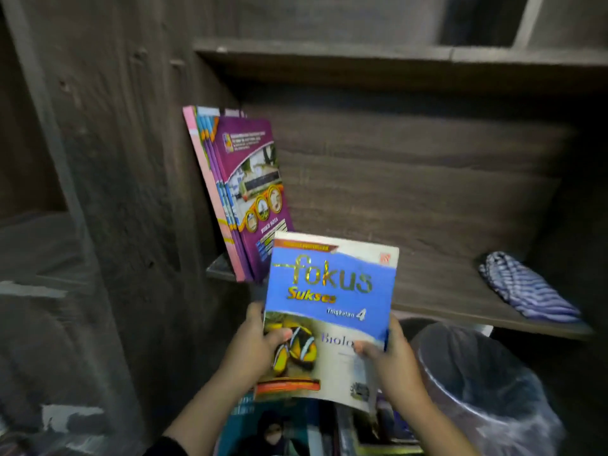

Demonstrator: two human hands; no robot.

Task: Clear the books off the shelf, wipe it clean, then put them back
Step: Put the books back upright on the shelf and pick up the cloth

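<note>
A blue and white biology book (329, 311) with "Fokus Sukses" across its cover is held up in front of the dark wooden shelf (437, 291), its top edge overlapping the shelf's front lip in the view. The left hand (255, 343) grips its lower left edge, thumb curled over the cover on the fish picture, fingers hidden behind. The right hand (390, 360) pinches the lower right edge, thumb on the cover beside the word that begins "Biolo". Just behind the held book, a small row of purple books (250, 192) with a pink one at the outside stands on the shelf, leaning left against the side panel. At the far right end of the shelf board lies a crumpled blue and white striped cloth (526, 291), well apart from the books. Below the hands, more books (286, 429) lie in a pile, partly cut off by the frame. To their right stands a bin (487, 383) lined with a clear plastic bag, beneath the shelf board.
</note>
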